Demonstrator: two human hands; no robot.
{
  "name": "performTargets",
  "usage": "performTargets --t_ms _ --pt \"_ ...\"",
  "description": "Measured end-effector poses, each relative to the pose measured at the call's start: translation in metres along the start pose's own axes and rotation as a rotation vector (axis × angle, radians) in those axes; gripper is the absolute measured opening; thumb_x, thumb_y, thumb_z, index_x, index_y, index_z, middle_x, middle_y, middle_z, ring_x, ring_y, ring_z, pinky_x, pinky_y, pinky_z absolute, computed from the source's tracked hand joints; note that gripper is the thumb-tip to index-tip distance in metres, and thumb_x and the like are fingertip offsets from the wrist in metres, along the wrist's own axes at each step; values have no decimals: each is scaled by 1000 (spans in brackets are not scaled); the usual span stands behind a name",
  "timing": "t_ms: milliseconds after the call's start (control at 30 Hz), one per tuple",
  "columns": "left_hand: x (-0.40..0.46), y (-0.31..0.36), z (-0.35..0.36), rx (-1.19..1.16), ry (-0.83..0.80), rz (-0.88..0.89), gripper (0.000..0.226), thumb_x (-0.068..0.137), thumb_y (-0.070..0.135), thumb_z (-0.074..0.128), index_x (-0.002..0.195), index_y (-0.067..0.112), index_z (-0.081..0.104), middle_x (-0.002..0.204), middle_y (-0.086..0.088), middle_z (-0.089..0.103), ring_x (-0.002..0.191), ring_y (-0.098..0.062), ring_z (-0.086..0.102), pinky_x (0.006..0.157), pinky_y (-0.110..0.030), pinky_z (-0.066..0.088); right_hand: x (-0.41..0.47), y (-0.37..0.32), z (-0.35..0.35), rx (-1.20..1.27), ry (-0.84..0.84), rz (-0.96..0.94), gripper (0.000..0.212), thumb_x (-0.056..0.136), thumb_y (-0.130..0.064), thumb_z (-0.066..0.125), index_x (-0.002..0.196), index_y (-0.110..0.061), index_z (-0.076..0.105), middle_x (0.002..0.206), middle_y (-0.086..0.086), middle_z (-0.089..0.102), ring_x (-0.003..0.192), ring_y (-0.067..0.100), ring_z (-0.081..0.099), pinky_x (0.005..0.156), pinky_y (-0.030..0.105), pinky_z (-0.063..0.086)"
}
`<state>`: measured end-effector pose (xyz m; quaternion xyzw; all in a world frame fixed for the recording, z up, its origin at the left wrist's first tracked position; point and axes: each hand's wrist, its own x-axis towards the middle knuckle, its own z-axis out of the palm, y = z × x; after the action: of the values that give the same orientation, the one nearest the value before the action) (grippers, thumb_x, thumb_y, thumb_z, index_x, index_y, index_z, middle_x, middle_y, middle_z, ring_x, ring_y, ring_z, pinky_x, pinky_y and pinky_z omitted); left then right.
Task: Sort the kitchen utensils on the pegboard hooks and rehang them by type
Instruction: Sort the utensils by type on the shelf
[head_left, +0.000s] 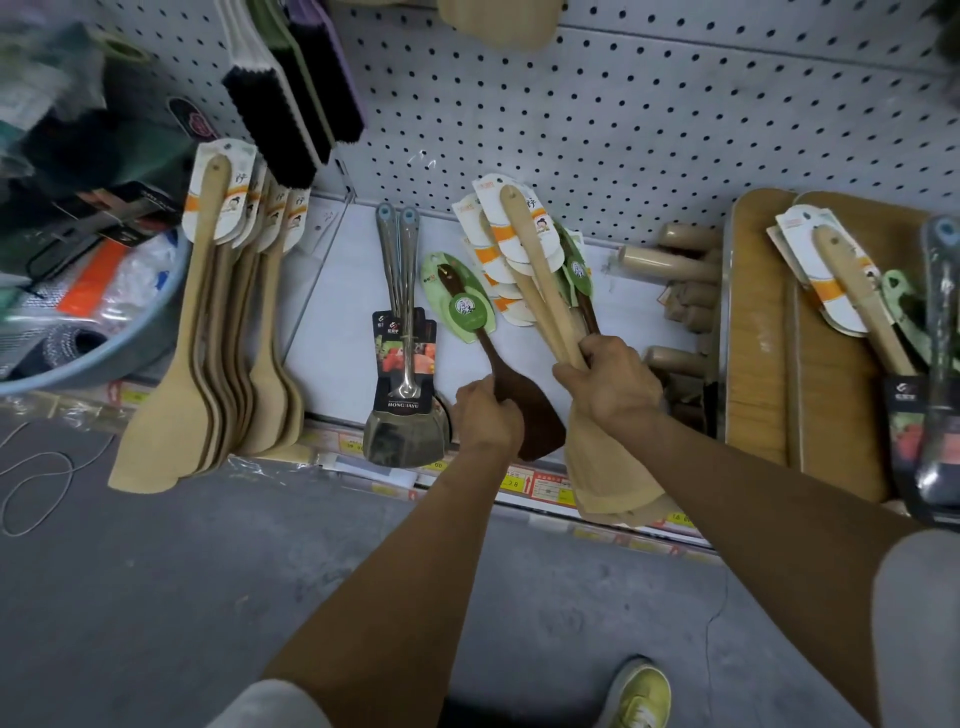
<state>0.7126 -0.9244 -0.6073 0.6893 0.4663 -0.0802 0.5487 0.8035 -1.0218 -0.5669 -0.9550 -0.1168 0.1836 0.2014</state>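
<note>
Left hand is gripping the dark brown wooden spatula with the green oval card low on its neck, centre of frame, blade down by the shelf edge. Right hand is clamping a bunch of pale bamboo spatulas with white-and-orange cards just to the right; a second dark spatula looks mixed into that bunch. Pale bamboo set is hanging centre left, steel turners on black cards are standing beside the dark one. Judging the step: splitting dark from pale. Keep the handle holes lined up, and watch the white pegboard hook, hard to see here. Risk: cards snagging as the bunch slides.
</note>
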Motion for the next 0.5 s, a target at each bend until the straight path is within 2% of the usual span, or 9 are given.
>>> performTargets --t_ms 67,133,200,267,333,433,500 --pt "-12 18 -5 -80 -21 49 30 95 15 47 119 9 63 122 -13 62 115 -29 56 103 -41 44 -2 -5 1 89 -16 14 28 83 -39 65 70 -20 51 67 -1 52 71 23 57 58 26 36" --pt "-23 35 -10 -256 -104 16 27 100 24 46 113 11 67 114 -10 66 108 -26 60 95 -35 47 -5 -10 4 209 -46 19 28 83 -38 67 69 -17 56 64 0 55 67 22 58 55 29 42" --pt "-25 41 -15 -428 -177 -44 27 100 27 48 108 14 70 107 -11 71 101 -27 65 91 -37 52 -9 -16 6 353 -83 16 26 83 -36 67 69 -15 60 64 2 60 65 22 60 62 37 51" --pt "-28 43 -24 -538 -203 -81 26 99 27 50 110 14 71 106 -14 72 99 -27 67 90 -38 54 -15 -23 7 478 -100 1 21 83 -31 67 69 -17 63 66 3 65 67 23 65 67 40 55" --pt "-31 42 -36 -567 -209 -95 26 98 27 53 114 16 70 108 -13 71 93 -23 66 82 -35 54 -22 -33 6 535 -128 -24 15 85 -26 66 71 -20 66 70 2 69 69 20 68 67 35 56" --pt "-32 38 -58 -618 -224 -123 26 97 29 53 116 19 68 100 -6 71 89 -21 65 68 -30 54 -34 -51 4 557 -174 -108 17 87 -21 67 70 -23 65 64 -5 65 58 3 62 57 19 48" --pt "-35 35 -77 -660 -235 -146 25 98 30 53 115 20 68 95 -1 70 84 -18 67 61 -27 53 -40 -65 9 546 -201 -158 9 87 -24 68 80 -19 69 70 -6 67 61 3 62 56 16 47"
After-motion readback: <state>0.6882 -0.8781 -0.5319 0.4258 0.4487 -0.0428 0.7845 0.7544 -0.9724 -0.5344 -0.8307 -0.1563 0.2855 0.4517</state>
